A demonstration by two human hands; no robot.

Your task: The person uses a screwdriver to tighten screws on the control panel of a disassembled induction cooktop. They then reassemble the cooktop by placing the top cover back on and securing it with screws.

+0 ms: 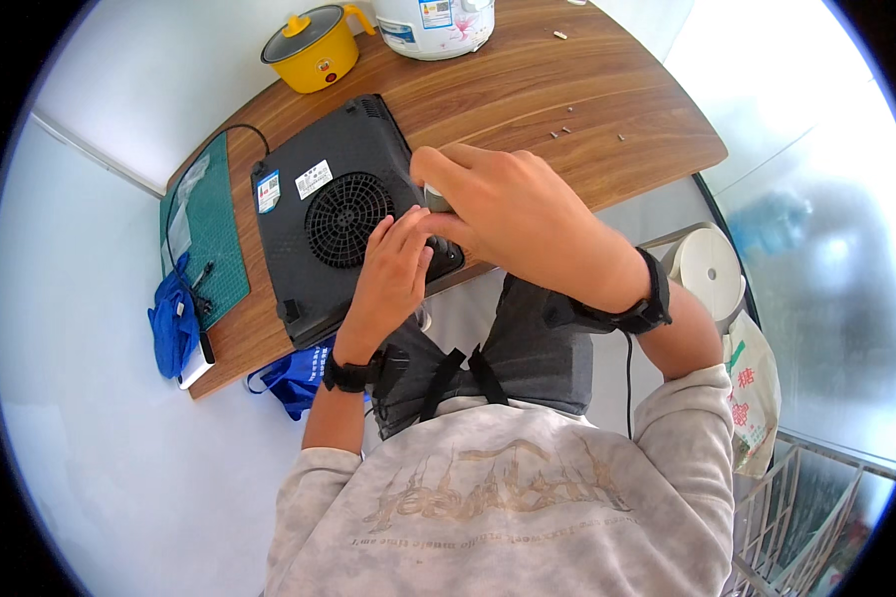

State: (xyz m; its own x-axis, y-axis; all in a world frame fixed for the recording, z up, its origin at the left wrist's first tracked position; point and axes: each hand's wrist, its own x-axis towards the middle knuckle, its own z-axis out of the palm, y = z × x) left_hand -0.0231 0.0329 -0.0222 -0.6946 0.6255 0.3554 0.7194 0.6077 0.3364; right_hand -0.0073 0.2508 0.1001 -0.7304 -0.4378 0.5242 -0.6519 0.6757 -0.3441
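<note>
A black induction cooker [299, 249] lies upside down on the table, its round fan grille [348, 219] and stuck-on labels facing up. My right hand [513, 204] is closed around a screwdriver [435, 199] above the cooker's near right edge; only a bit of its grey handle shows, and the tip is hidden. Close beside it, my left hand [393, 269] rests on the casing with its fingers stretched out and apart. The left fingertips lie near the tool; whether they touch it I cannot tell. Several small screws [565, 130] are scattered on the tabletop to the right.
A yellow electric pot [314, 65] and a white rice cooker [433, 30] stand at the back. Left of the induction cooker lie a green cutting mat [219, 239], a black power cord [170, 214] and a blue cloth [174, 323]. The wooden table's [657, 99] rounded end is at right.
</note>
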